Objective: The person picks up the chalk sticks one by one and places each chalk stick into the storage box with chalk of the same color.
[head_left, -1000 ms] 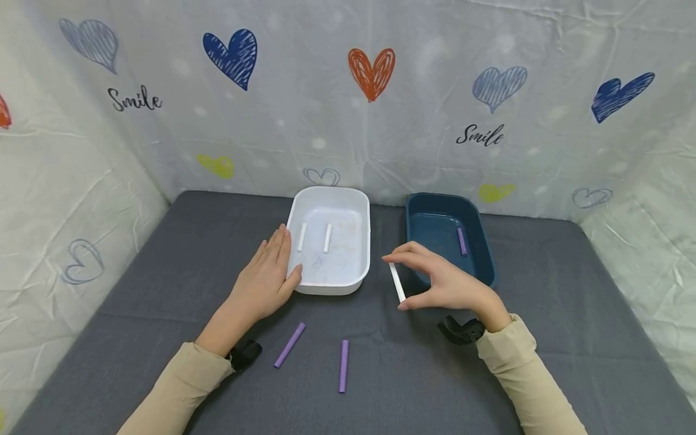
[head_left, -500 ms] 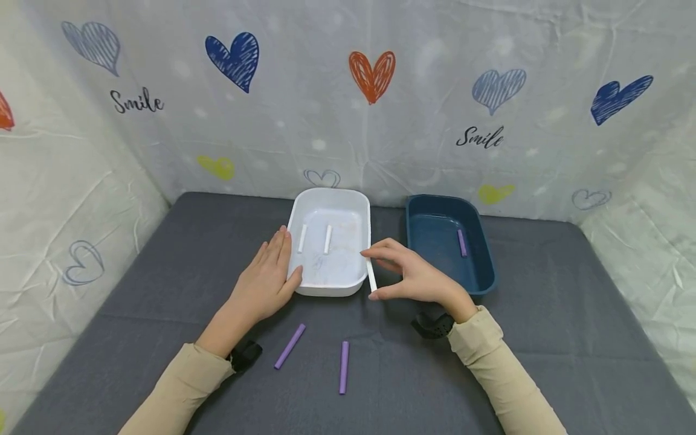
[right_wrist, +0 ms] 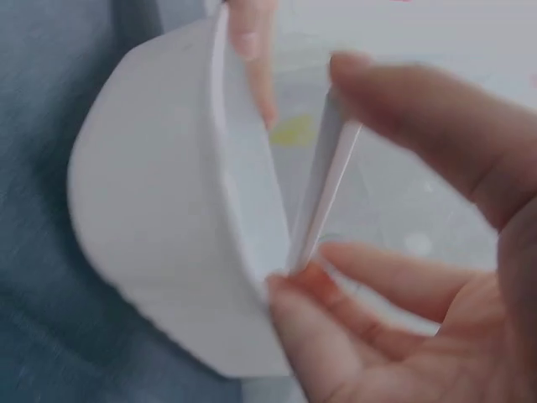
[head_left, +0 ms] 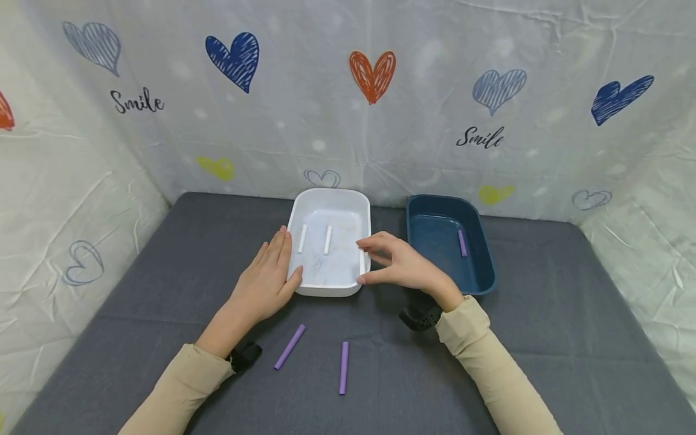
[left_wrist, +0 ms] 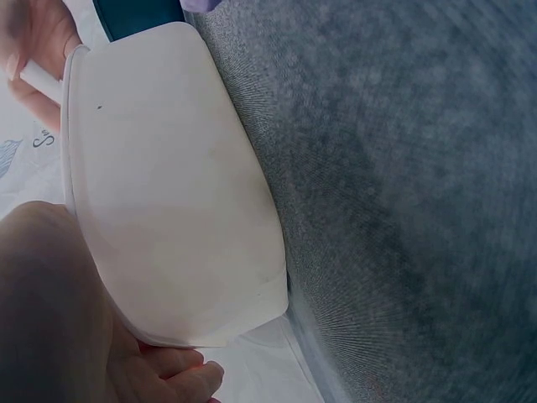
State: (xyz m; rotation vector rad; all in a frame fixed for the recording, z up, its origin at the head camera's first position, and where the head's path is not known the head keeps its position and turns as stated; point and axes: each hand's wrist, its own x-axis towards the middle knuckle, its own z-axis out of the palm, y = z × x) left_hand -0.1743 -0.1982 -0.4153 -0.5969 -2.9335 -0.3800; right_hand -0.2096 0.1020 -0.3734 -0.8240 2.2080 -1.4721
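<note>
My right hand [head_left: 399, 260] pinches a white stick of chalk [head_left: 362, 263] by its two ends, between thumb and fingertips. It holds the chalk over the right rim of a white plastic basin [head_left: 328, 291]. The right wrist view shows this chalk [right_wrist: 325, 172] slanting between thumb and fingers beside the basin wall [right_wrist: 151, 193]. Flat against the basin's left side rests my left hand [head_left: 266, 278], fingers straight, thumb at the near corner. Two white chalk sticks lie inside the basin, a left one [head_left: 302, 239] and a middle one [head_left: 328, 240].
To the right stands a dark blue basin [head_left: 486, 266] with one purple chalk stick [head_left: 462, 243] in it. Two more purple sticks lie on the grey cloth in front, one slanted [head_left: 290, 347] and one nearly straight [head_left: 344, 368]. A printed curtain [head_left: 424, 133] hangs behind the table.
My right hand has carried the white chalk leftward, from in front of the blue basin to over the white basin's right rim. The left hand has stayed at the basin's side.
</note>
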